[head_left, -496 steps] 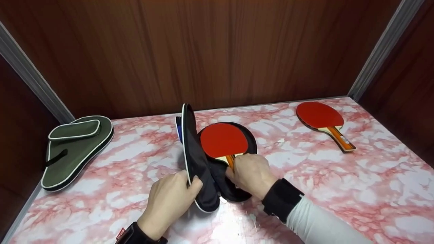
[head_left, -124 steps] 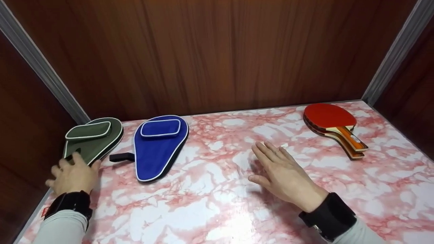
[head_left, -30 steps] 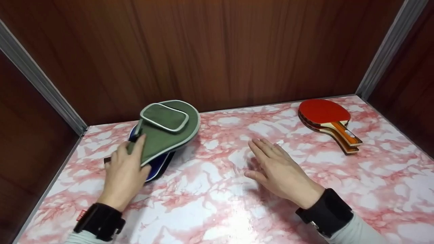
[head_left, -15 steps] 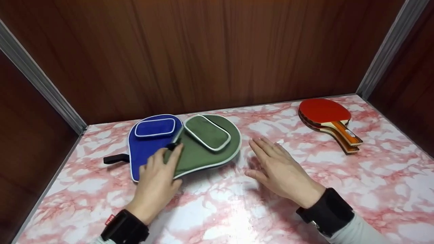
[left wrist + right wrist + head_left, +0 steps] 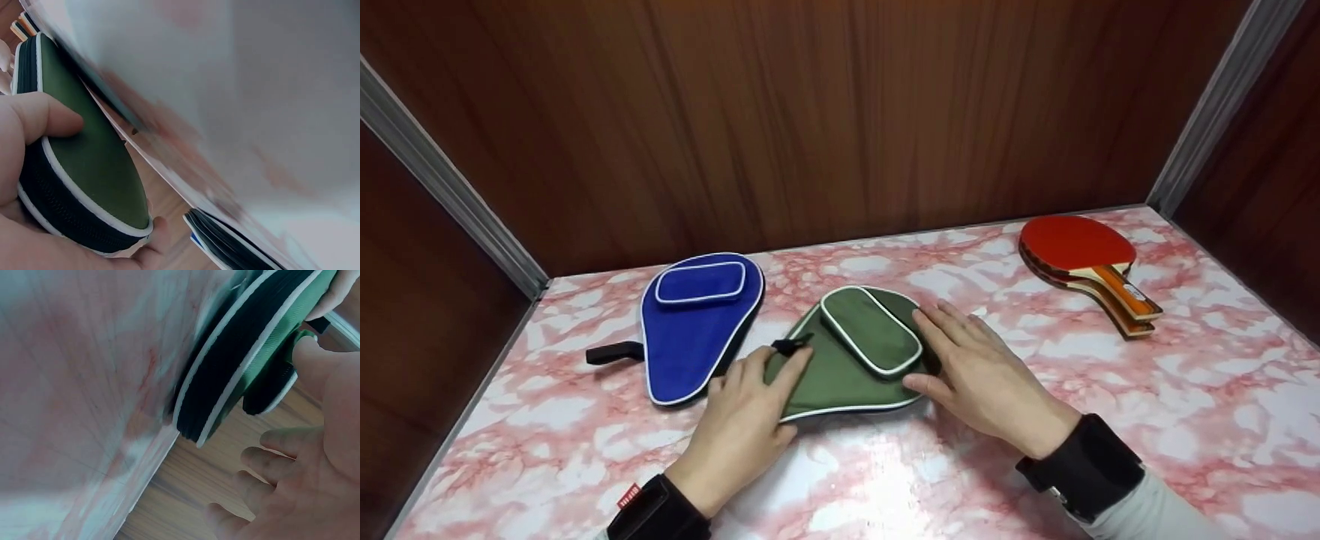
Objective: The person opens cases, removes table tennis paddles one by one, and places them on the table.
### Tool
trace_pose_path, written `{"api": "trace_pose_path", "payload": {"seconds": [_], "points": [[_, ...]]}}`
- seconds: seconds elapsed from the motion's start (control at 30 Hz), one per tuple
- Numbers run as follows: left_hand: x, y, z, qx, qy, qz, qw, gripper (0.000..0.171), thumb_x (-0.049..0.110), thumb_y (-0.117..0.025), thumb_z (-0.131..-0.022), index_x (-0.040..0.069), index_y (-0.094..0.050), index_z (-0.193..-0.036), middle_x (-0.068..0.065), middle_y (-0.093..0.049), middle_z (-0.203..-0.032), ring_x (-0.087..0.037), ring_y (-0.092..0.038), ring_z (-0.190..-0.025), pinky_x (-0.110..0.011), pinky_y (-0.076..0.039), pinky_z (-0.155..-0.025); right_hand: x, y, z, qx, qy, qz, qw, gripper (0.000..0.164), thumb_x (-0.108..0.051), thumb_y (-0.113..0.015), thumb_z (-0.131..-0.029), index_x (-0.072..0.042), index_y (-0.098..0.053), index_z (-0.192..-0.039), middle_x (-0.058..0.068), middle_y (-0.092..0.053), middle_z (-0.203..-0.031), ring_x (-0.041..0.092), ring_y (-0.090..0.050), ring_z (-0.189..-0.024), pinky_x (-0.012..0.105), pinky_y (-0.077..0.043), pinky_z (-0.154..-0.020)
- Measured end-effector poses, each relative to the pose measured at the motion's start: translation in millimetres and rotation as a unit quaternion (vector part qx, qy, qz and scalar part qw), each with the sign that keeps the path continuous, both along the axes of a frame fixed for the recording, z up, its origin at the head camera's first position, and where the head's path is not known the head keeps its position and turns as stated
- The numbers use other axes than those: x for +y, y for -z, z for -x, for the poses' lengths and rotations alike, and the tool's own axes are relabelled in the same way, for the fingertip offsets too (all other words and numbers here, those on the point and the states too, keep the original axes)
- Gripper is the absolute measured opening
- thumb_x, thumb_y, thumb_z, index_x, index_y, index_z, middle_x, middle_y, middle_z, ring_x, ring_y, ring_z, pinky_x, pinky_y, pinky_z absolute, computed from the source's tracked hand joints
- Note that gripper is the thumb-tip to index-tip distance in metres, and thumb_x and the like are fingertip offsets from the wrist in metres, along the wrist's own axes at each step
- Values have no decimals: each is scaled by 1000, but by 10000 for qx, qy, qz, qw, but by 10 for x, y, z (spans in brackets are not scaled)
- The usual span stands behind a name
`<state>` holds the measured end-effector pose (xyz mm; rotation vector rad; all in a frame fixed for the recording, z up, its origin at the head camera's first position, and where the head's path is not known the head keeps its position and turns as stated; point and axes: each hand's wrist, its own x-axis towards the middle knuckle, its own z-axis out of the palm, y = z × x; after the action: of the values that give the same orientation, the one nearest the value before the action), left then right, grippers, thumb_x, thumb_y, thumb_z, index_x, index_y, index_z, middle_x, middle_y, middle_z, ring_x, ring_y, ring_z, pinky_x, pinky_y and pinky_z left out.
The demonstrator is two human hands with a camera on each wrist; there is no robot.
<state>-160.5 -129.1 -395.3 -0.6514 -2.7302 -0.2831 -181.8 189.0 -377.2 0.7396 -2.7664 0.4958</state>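
Note:
My left hand [image 5: 742, 431] grips the narrow end of a green table tennis paddle case [image 5: 829, 375] with white piping. In the left wrist view, the thumb lies on the case's green face [image 5: 93, 163] and fingers reach round its zipped black side. At the wide, rounded end is my right hand [image 5: 982, 371], its fingers straight and spread. Its thumb meets the pocket side of the case [image 5: 275, 351] in the right wrist view. A blue paddle case [image 5: 690, 337] with a black strap lies flat to the left.
Two table tennis paddles lie stacked at the back right, the upper red paddle [image 5: 1076, 247] covering most of the other. Wood-grain panels [image 5: 840, 127] wall in the back and sides of the pink marbled table [image 5: 825, 487].
Over the last second my left hand has carried the green case rightward from above the blue case to my right hand, which has stayed put. Earlier, a paddle lay in the opened blue case.

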Motion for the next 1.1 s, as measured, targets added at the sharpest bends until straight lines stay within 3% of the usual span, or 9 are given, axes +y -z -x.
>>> {"api": "trace_pose_path", "payload": {"seconds": [0.2, 0.37, 0.53, 0.6, 0.7, 0.87, 1.1], "points": [[-2, 33, 7, -47, 401, -47, 9992, 92, 16, -93, -81, 23, -53, -164, -27, -56, -146, -48, -59, -127, -61, -46, -101, -12, 27, 0, -39, -61, -154, 9999, 84, -48, -75, -104, 1, -45, -166, 23, -43, -171, 41, -31, -163, 62, -27, -129], [-32, 33, 28, -268, 548, 13, 9981, 85, 27, -90, -91, 24, -51, -166, -27, -54, -151, -49, -56, -133, -63, -45, -102, -24, 43, 7, -65, -83, -187, 9998, 84, -49, -75, -104, 2, -46, -165, 23, -45, -170, 42, -32, -162, 62, -27, -128], [83, -26, 18, -764, 151, -111, 9969, 87, 51, -89, -90, 23, -53, -165, -29, -51, -157, -48, -52, -142, -71, -39, -109, -20, 48, 6, -124, -54, -215, 9997, 84, -49, -74, -104, 3, -46, -164, 23, -47, -169, 42, -33, -162, 61, -27, -129], [199, -57, 24, -959, -59, -145, 9953, 90, 59, -85, -90, 21, -52, -165, -31, -49, -161, -49, -49, -146, -75, -34, -113, -11, 54, 5, -141, -43, -231, 9996, 84, -49, -74, -105, 3, -46, -164, 23, -47, -168, 42, -33, -162, 60, -27, -129], [405, -100, 65, -1191, -114, -139, 9927, 92, 65, -79, -93, 19, -50, -166, -34, -43, -165, -53, -41, -153, -80, -25, -119, -1, 55, -1, -175, 10, -227, 9996, 83, -48, -74, -105, 3, -46, -164, 23, -48, -167, 43, -34, -162, 61, -27, -129], [607, -120, 150, -1062, 167, 142, 9941, 87, 66, -79, -94, 17, -55, -162, -35, -44, -164, -51, -43, -152, -81, -30, -116, 6, 43, -10, -334, 156, -158, 9992, 82, -49, -72, -106, 2, -46, -165, 24, -48, -167, 43, -34, -162, 62, -27, -128], [509, -72, 182, -706, 475, 85, 9963, 78, 59, -83, -92, 21, -61, -157, -30, -51, -160, -48, -50, -148, -74, -38, -113, 107, -69, 74, -356, 46, 67, 9993, 73, -48, -62, -112, 2, -48, -164, 24, -49, -166, 45, -33, -161, 65, -25, -128]]}}
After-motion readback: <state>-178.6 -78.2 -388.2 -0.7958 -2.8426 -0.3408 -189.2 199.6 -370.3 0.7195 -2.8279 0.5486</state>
